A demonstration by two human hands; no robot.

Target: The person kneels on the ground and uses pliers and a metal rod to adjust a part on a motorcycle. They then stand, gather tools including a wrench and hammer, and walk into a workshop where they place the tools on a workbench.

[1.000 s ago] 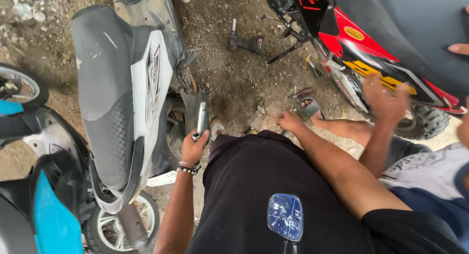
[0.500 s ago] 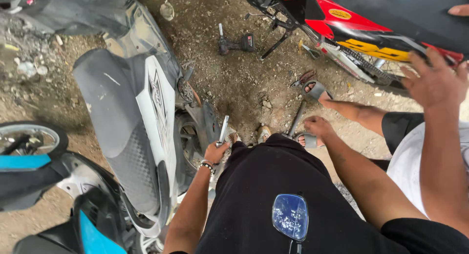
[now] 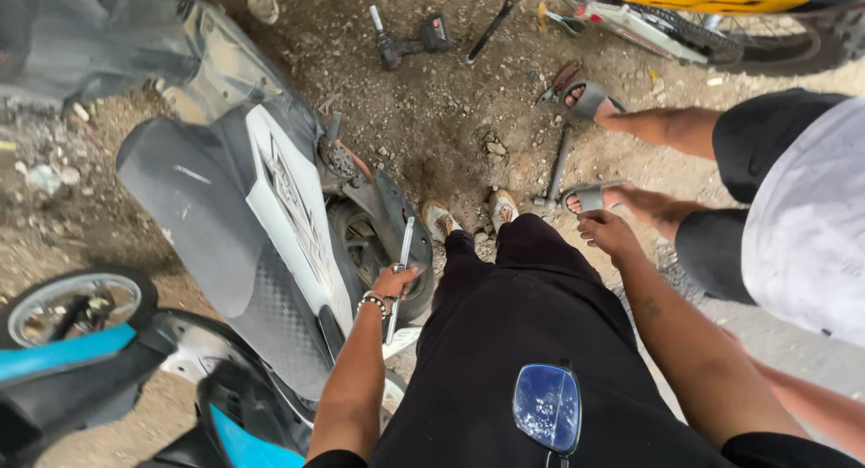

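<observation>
Bare dirt ground (image 3: 432,117), gravelly, scattered with small stones. A black cordless power drill (image 3: 407,41) lies on it near the top, well apart from a long-handled metal hammer (image 3: 553,172) resting between a bystander's two grey slide sandals (image 3: 590,196). A red, yellow and black motorcycle (image 3: 685,9) stands along the upper edge. A blue and black scooter (image 3: 81,360) sits at lower left, spoked wheel showing. Blue mirrored sunglasses (image 3: 547,407) hang at the wearer's black shirt front.

A scooter (image 3: 243,225) lies left of the person's feet (image 3: 468,218), a hammer (image 3: 554,171) right.
</observation>
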